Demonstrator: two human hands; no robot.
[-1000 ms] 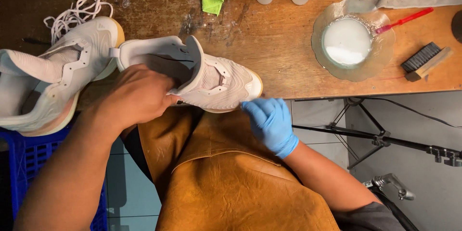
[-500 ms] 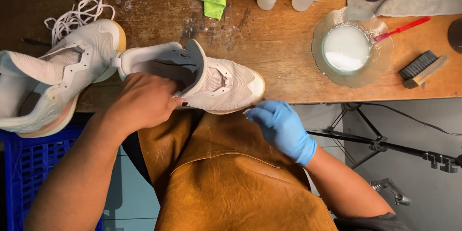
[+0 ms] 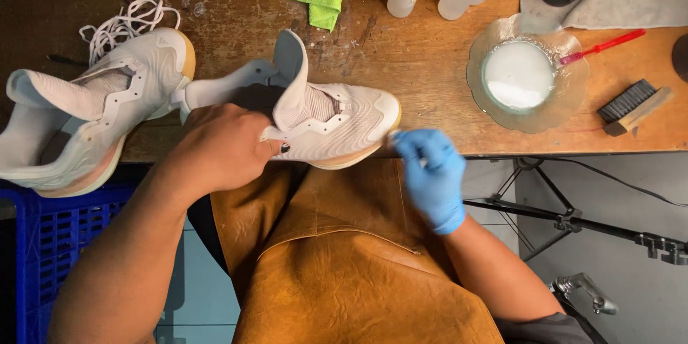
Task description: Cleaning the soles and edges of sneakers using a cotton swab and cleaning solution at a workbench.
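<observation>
Bare left hand clamps the near side of the white sneaker, which lies at the front edge of the wooden workbench, tongue standing up. The blue-gloved right hand sits at the shoe's toe, fingers pinched narrow around something small and pale; what it is cannot be made out. A second white sneaker lies just left, white laces behind it. Glass bowl of white liquid and a brush wait off right.

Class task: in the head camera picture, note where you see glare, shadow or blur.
Head view: soft glare on the clear glass dish of white liquid; shadow under the white lace-less sneaker on the worn wooden table; the blue-gloved right hand is slightly blurred.
</observation>
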